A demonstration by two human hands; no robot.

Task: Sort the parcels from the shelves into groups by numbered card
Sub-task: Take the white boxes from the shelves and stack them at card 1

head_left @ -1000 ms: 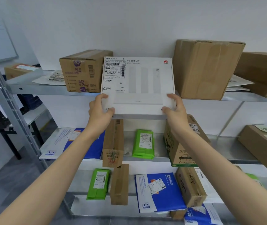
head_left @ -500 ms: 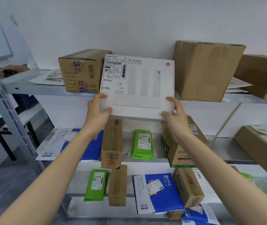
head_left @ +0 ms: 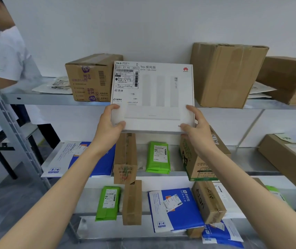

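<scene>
A flat white box (head_left: pixel 159 92) with a shipping label at its top left is held up in front of the top shelf (head_left: pixel 53 99). My left hand (head_left: pixel 110 126) grips its lower left corner, thumb on the front face. At the lower right corner my right hand (head_left: pixel 196 129) grips it the same way. The box stands upright, its face turned to me, between a printed brown carton (head_left: pixel 89 78) and a large plain carton (head_left: pixel 228 72). No numbered card is in view.
A person in a white shirt (head_left: pixel 8 56) stands at the far left behind the rack's upright post (head_left: pixel 12 126). The middle shelf (head_left: pixel 248 159) bears blue mailers, green pouches and brown cartons; the bottom shelf (head_left: pixel 97 229) bears more of the same.
The white box has risen slightly and tilted more upright in both hands. At the left a person in a white shirt has come into view.
</scene>
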